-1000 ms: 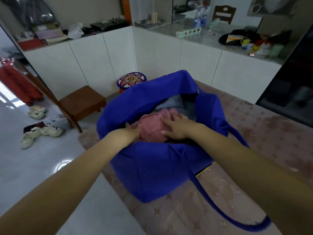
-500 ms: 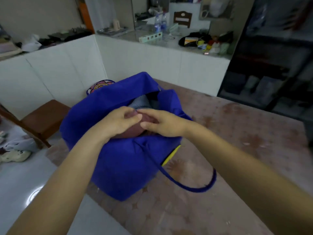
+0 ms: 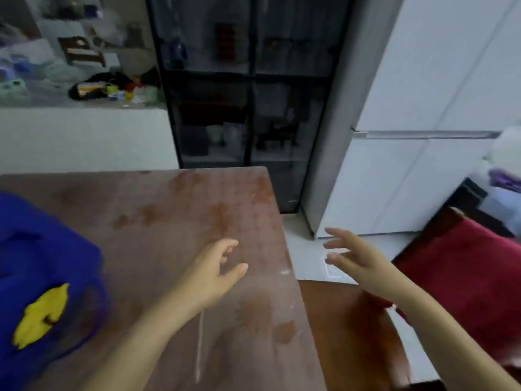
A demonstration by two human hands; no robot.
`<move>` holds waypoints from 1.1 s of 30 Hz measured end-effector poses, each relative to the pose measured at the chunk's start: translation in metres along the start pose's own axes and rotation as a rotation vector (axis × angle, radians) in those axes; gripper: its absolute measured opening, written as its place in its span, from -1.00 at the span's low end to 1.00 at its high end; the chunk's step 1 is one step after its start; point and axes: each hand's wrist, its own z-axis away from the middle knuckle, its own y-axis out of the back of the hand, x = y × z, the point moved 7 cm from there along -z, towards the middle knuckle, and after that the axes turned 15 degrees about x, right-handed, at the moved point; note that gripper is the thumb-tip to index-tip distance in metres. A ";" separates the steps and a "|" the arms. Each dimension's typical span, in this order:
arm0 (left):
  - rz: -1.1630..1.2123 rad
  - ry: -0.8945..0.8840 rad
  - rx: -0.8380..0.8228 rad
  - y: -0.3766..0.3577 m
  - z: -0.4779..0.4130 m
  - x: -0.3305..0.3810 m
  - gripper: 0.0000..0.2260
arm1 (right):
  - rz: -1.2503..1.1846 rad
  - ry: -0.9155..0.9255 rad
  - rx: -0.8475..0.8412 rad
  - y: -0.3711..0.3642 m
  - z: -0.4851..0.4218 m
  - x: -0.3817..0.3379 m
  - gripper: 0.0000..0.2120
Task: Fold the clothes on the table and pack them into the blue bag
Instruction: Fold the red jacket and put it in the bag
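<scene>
Both hands are hovering empty: the left hand [image 3: 214, 273] is hanging loosely curled over the brown patterned bench [image 3: 183, 210], and the right hand [image 3: 353, 259] is spreading its fingers past the bench edge. The soft blue fabric bag [image 3: 48, 249] with the yellow patch is sitting on the bench well left of the left hand. It is cropped and blurred, so I cannot tell its mouth direction or long axis. A dark red cloth [image 3: 465, 277] is lying near the right hand on its right and is possibly the next garment. Gripping it by two corners would be keeping it flat for folding.
</scene>
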 end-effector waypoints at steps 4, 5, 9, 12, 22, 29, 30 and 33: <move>-0.100 -0.102 -0.177 -0.111 0.001 0.053 -0.56 | 0.065 -0.154 0.080 0.091 0.023 0.101 -0.43; -0.131 -0.130 -0.212 -0.138 0.000 0.068 -0.56 | 0.100 -0.182 0.098 0.114 0.026 0.123 -0.49; -0.192 -0.174 -0.374 -0.260 -0.002 0.130 -0.56 | 0.255 -0.265 0.193 0.213 0.031 0.218 -0.52; -0.180 -0.166 -0.433 -0.345 -0.008 0.181 -0.56 | 0.352 -0.360 0.403 0.294 0.033 0.291 -0.49; -0.123 -0.177 -0.486 -0.480 -0.011 0.294 -0.45 | -0.080 -1.024 0.387 0.343 0.014 0.454 -0.53; -0.161 -0.111 -0.368 -0.446 -0.035 0.271 -0.48 | -0.511 -1.304 0.482 0.316 0.002 0.551 -0.60; -0.173 -0.097 -0.349 -0.440 -0.039 0.265 -0.48 | -0.494 -1.302 0.470 0.314 0.001 0.573 -0.61; -0.200 -0.064 -0.294 -0.423 -0.047 0.250 -0.48 | -0.342 -1.290 0.258 0.305 0.004 0.552 -0.54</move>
